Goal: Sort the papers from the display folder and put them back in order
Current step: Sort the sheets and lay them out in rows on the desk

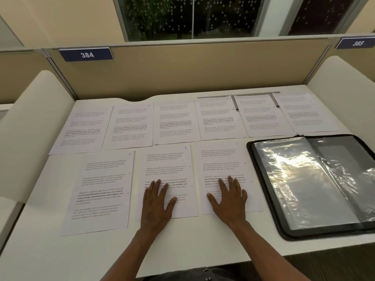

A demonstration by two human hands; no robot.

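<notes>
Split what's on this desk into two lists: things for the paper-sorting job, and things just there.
Job: papers in two rows; page 8 under left hand; page 9 under right hand; open folder.

Just there: sign 384; sign 385; divider.

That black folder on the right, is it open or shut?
Open. The folder lies flat, clear plastic sleeves showing, apparently empty.

Nine papers [166, 180], one display folder [312, 185], two hands [157, 201].
</notes>
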